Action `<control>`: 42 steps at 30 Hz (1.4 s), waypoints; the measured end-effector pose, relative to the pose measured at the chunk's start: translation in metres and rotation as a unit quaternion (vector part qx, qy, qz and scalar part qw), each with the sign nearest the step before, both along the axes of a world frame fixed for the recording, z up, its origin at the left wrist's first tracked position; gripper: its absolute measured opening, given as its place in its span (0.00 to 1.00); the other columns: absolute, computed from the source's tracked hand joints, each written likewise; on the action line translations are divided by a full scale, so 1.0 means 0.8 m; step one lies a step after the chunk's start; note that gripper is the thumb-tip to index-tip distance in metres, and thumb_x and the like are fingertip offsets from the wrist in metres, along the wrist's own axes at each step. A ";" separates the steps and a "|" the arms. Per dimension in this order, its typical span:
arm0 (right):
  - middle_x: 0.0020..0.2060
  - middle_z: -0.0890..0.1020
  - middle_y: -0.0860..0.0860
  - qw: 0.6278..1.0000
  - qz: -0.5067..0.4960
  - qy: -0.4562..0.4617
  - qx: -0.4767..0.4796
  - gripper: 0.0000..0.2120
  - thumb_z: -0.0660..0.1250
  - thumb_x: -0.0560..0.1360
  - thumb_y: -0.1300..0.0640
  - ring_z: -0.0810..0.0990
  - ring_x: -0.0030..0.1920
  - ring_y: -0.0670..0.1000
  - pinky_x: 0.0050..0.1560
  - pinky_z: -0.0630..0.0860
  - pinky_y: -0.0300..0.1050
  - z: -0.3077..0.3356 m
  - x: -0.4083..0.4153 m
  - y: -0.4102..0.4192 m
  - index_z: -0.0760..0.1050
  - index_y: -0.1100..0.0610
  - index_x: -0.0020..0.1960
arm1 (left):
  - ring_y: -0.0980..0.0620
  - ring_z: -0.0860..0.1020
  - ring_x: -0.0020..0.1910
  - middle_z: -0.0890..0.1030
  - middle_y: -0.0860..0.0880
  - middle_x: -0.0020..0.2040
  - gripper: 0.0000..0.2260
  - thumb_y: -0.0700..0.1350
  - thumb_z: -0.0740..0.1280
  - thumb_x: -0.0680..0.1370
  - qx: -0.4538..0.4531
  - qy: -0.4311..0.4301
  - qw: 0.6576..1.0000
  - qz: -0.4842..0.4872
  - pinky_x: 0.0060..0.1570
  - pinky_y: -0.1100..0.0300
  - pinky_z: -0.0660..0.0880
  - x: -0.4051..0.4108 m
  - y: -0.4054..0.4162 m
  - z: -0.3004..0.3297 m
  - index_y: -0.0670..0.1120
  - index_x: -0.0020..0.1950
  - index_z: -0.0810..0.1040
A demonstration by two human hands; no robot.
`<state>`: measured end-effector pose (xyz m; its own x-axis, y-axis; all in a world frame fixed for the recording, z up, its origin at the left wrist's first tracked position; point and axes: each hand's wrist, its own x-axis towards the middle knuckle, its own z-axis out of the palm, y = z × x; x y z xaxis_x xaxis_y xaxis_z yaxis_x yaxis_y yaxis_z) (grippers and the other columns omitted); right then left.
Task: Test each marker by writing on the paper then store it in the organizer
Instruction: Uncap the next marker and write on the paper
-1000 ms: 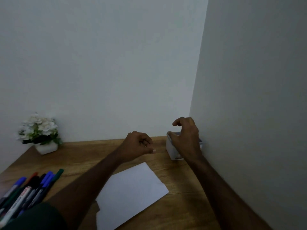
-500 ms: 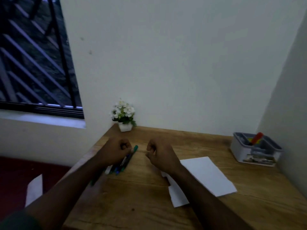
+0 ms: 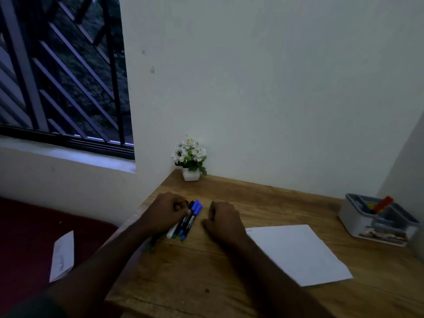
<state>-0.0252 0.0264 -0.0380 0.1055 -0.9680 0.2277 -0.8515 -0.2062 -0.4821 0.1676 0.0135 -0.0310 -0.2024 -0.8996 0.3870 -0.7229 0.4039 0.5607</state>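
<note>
Both hands now sit at the markers (image 3: 187, 220), away from the organizer (image 3: 376, 219) | left hand (image 3: 166, 212) fingers curled on the pile, likely choosing | right hand (image 3: 223, 220) curled, grip unclear | paper (image 3: 296, 251) beside | red marker (image 3: 382, 204) already stored far right

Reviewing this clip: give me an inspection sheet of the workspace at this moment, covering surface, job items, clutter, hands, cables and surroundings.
Surface: wooden desk in a wall corner.
Job's things: bundle of markers at the left edge; white paper flat on the desk; grey organizer at far right with one red marker in it.
Clutter: potted white flowers at the back; paper slip on the red floor.
Hands: left hand on the markers, grip unclear; right hand beside them, fingers curled.
Cables: nothing seen.
Surroundings: barred window, white walls.
</note>
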 end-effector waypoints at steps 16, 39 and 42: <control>0.44 0.79 0.51 0.988 0.044 0.081 -0.127 0.15 0.53 0.83 0.47 0.74 0.42 0.50 0.43 0.70 0.47 0.017 -0.151 -0.001 0.75 0.53 0.52 | 0.53 0.80 0.33 0.83 0.46 0.44 0.09 0.46 0.67 0.79 0.081 0.298 0.943 -0.124 0.28 0.67 0.71 -0.159 -0.013 0.014 0.45 0.58 0.80; 0.45 0.80 0.43 0.984 0.068 -0.041 -0.160 0.20 0.58 0.80 0.65 0.79 0.44 0.43 0.45 0.74 0.36 0.010 -0.235 -0.001 0.72 0.46 0.66 | 0.58 0.79 0.37 0.83 0.48 0.38 0.02 0.41 0.74 0.73 0.071 0.206 0.964 -0.155 0.38 0.66 0.75 -0.202 -0.081 -0.018 0.43 0.44 0.83; 0.42 0.83 0.55 0.927 0.089 -0.353 -0.092 0.14 0.57 0.78 0.66 0.83 0.42 0.54 0.43 0.79 0.49 0.009 -0.233 0.004 0.79 0.58 0.55 | 0.57 0.80 0.44 0.83 0.52 0.43 0.03 0.42 0.75 0.72 0.063 0.139 0.972 -0.179 0.43 0.67 0.75 -0.201 -0.081 -0.027 0.47 0.43 0.84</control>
<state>-0.2118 0.0297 -0.0310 0.0217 -0.8871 0.4611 -0.2808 -0.4481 -0.8488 0.0067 -0.0513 -0.0524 -0.4142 -0.8347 0.3630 -0.3629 0.5172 0.7751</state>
